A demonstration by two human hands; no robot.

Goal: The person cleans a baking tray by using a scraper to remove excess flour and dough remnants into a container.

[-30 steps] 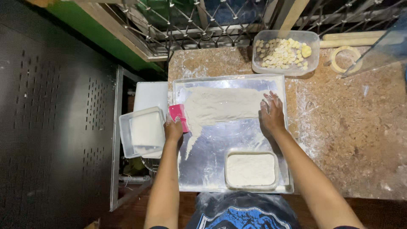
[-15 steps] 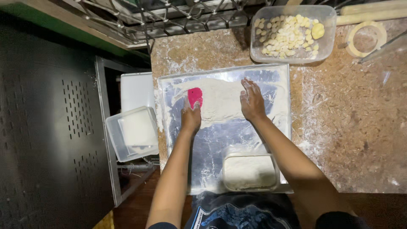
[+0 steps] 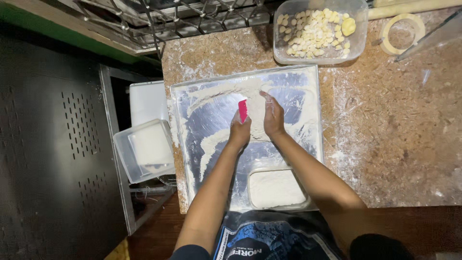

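1. Over the middle of the metal tray, both hands meet close together, fingers pointing away from the person.
2. The left hand has its fingers clenched around a pink scraper, whose blade stands upright just beyond the fingertips.
3. The right hand is released, fingers straight and together, resting edge-on against the flour pile directly opposite the scraper.
4. Between the scraper and the right fingers, the flour is bunched into a narrow heap; thinner trails of it curve off to the left of the left fingers and toward the tray's far left corner.
5. Behind both wrists, at the tray's near edge, sits a rectangular container of flour, well apart from the fingers.
6. Beyond the fingertips, past the tray's far rim, a clear tub holds small pale dough pieces.
7. To the right of the right fingers, the flour-dusted worktop is bare stone-like board; a ring of tape lies at its far right corner.
8. To the left of the left fingers, off the tray, a clear plastic box sits tilted beside a white lid.
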